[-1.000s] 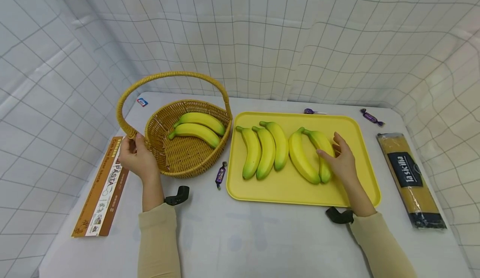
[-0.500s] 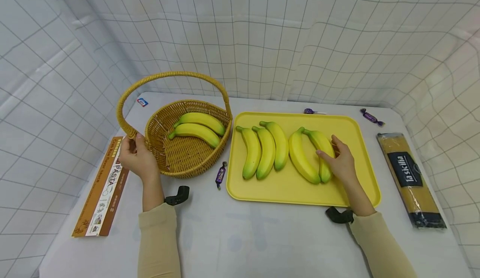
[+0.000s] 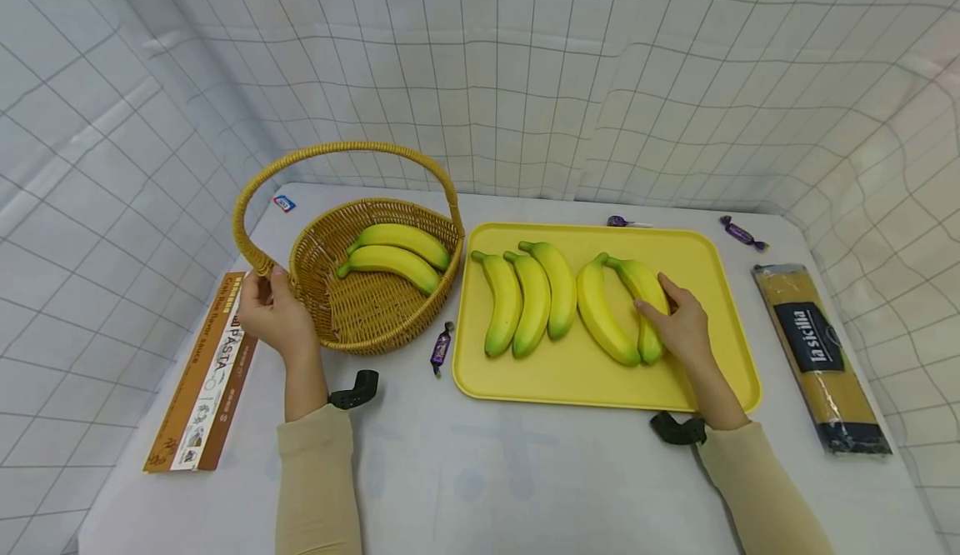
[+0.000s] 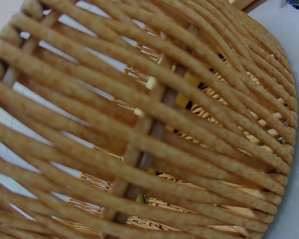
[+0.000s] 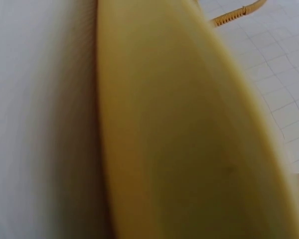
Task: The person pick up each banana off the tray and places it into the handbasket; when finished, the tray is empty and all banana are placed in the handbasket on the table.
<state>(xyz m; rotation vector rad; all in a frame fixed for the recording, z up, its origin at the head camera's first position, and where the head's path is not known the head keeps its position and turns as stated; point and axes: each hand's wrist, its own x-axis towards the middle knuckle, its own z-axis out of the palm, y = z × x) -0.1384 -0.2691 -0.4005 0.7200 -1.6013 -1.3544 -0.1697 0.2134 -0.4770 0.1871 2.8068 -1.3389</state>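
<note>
My left hand (image 3: 277, 313) grips the brown wicker basket (image 3: 390, 342) at its left side, where the tall handle (image 3: 348, 147) meets the rim. Two bananas (image 3: 393, 265) lie inside the basket; its woven wall (image 4: 199, 129) fills the left wrist view. On the yellow tray (image 3: 585, 388), my right hand (image 3: 684, 326) holds the rightmost banana (image 3: 643, 284), thumb over its near face and fingers along its right edge. Touching that one is another banana (image 3: 600, 313). Three more bananas (image 3: 532, 305) lie on the tray's left half. A blurred yellow surface (image 5: 189, 124) fills most of the right wrist view.
Left of the basket lies a long pasta box (image 3: 198, 372); a bag of spaghetti (image 3: 821, 355) lies right of the tray. Wrapped candies (image 3: 442, 349) and a lollipop (image 3: 618, 222) are around the tray. A small blue-red packet (image 3: 284, 203) is behind the basket. Grid-patterned cloth surrounds the table.
My right hand has shifted slightly left, its fingers closing in on the rightmost banana. The left hand and the basket have stayed in place.
</note>
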